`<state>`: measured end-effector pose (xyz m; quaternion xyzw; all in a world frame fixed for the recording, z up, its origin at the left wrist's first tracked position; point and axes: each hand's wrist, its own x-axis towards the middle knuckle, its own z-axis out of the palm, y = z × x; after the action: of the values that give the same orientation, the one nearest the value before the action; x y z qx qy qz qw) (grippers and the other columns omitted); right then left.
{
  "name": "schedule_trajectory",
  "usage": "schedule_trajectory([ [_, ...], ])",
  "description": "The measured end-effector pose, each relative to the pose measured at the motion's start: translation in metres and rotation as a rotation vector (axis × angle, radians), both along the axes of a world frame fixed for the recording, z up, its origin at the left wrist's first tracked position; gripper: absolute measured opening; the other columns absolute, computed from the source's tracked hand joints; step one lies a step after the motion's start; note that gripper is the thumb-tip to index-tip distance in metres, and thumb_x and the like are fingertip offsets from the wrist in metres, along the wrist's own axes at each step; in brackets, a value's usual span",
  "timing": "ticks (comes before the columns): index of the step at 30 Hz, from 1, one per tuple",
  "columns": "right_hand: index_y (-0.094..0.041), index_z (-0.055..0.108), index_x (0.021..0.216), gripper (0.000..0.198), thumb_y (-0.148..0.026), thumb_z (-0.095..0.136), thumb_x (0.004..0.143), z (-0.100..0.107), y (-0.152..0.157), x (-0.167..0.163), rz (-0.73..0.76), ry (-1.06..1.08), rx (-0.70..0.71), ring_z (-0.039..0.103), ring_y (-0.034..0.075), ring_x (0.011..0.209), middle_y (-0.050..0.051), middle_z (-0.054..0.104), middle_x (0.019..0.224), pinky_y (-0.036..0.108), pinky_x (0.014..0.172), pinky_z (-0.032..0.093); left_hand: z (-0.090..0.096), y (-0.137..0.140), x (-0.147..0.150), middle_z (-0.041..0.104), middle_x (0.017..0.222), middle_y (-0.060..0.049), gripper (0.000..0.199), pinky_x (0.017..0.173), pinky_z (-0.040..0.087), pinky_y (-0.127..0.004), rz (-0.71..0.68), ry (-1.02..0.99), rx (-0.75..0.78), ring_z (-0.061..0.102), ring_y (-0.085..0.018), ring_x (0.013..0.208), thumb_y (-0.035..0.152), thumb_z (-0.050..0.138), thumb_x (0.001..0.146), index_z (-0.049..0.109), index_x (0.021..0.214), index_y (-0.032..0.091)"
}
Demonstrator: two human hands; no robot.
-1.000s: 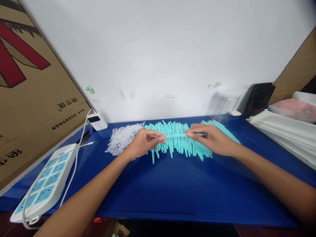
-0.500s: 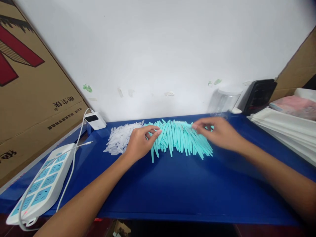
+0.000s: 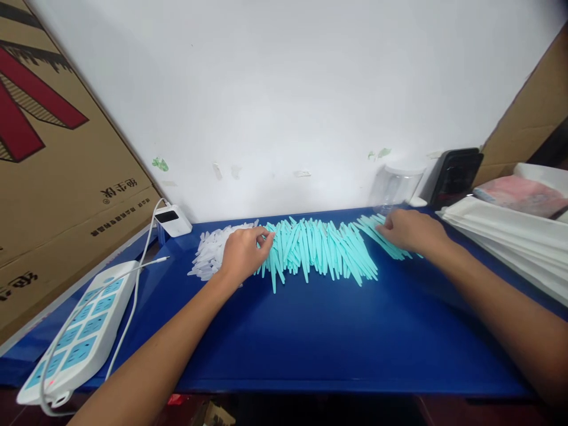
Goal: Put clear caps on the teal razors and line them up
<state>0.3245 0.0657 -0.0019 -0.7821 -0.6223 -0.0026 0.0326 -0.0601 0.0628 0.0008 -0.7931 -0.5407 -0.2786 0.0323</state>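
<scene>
Clock face centred on the large turquoise pile [image 3: 310, 248]; 12 at the wall [image 3: 284, 106].

Turquoise sticks, large pile: heaped, tapered ends toward 6; blue table [image 3: 310, 337] runs broadly from there to its front edge.
Turquoise sticks, smaller group [image 3: 375, 234]: at 3, a narrow blue wedge between it and the large pile, widening frontward.
White pieces [image 3: 210, 248]: heaped at 9, beside the large pile.
Left hand [image 3: 246, 251]: at 9, over the white pieces; thumb and fingers drawn close, any held item not discernible.
Right hand [image 3: 408, 231]: at 3, over the smaller group; fingers curled downward, tips partly hidden, grip cannot be told.
Clear jar [image 3: 399, 186]: at 2, near the wall.
White stack [image 3: 501, 228]: at 3, bounding the right side.
Power strip [image 3: 82, 328]: at 8, by the left side.
Carton [image 3: 75, 165]: at 10, upright.
</scene>
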Motion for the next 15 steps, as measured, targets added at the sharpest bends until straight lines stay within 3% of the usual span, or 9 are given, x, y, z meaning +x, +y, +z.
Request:
schedule_trajectory([
  [4, -0.021, 0.076, 0.091, 0.033, -0.051, 0.063, 0.090, -0.004, 0.003, -0.004, 0.099, 0.104, 0.063, 0.071, 0.029, 0.081, 0.013, 0.078, 0.091, 0.035, 0.065, 0.044, 0.001, 0.004, -0.005, 0.074, 0.069, -0.004, 0.034, 0.066, 0.037, -0.033, 0.038, 0.070, 0.018, 0.067, -0.023, 0.067, 0.043, 0.056, 0.100, 0.078, 0.085, 0.021],
  [7, -0.022, 0.075, 0.081, 0.033, -0.053, 0.065, 0.088, -0.008, 0.002, -0.013, 0.183, 0.198, -0.011, 0.070, 0.024, 0.075, 0.009, 0.078, 0.082, 0.033, 0.063, 0.045, 0.000, 0.006, -0.007, 0.075, 0.070, -0.004, 0.035, 0.066, 0.037, -0.033, 0.059, 0.104, -0.002, 0.068, -0.024, 0.069, 0.044, 0.055, 0.100, 0.079, 0.087, 0.022],
  [15, -0.020, 0.069, 0.064, 0.028, -0.044, 0.073, 0.079, -0.011, -0.004, -0.024, 0.177, 0.304, -0.070, 0.062, 0.020, 0.054, 0.005, 0.066, 0.057, 0.030, 0.052, 0.038, 0.005, 0.008, -0.010, 0.078, 0.077, -0.007, 0.038, 0.067, 0.041, -0.034, 0.133, 0.182, -0.023, 0.072, -0.028, 0.075, 0.047, 0.053, 0.101, 0.080, 0.092, 0.022],
])
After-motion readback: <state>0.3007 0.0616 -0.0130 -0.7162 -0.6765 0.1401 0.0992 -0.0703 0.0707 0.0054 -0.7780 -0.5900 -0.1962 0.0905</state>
